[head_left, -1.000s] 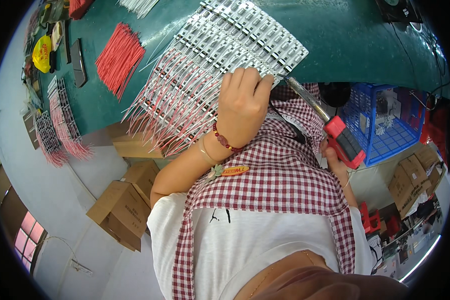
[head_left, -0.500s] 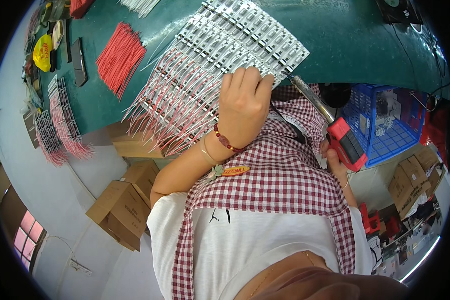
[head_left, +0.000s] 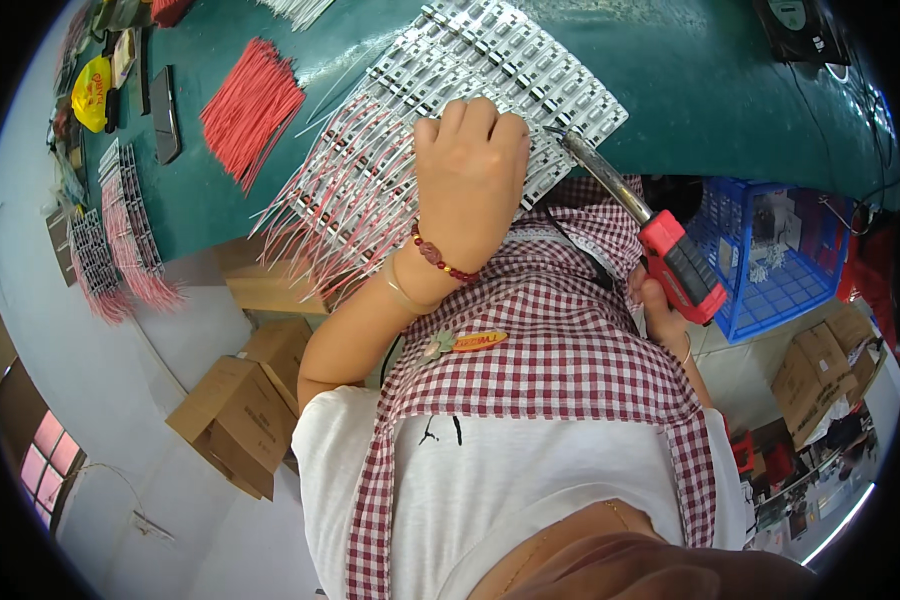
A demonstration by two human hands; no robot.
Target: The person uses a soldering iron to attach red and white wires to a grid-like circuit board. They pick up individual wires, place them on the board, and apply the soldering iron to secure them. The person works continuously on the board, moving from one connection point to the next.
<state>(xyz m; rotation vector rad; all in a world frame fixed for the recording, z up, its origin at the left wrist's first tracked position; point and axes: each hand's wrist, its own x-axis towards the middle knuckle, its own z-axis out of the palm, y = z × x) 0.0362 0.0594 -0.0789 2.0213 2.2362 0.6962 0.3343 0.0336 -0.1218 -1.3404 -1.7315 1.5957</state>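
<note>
White strips with red and white wire tails lie under my left hand [head_left: 470,185] at the near edge of the green tabletop [head_left: 710,90].

I see the panel of strips [head_left: 440,110] as many narrow white boards laid side by side in a slanted sheet, each dotted with small dark parts, their thin wires [head_left: 315,215] fanning past the table's near edge. My left hand presses flat on the panel, fingers curled over its near end, grasping nothing. My right hand [head_left: 660,310] grips the red handle of a soldering iron [head_left: 650,235], its metal tip touching the panel's near right end. A loose bundle of red wires [head_left: 250,105] lies toward the table's left side.
</note>
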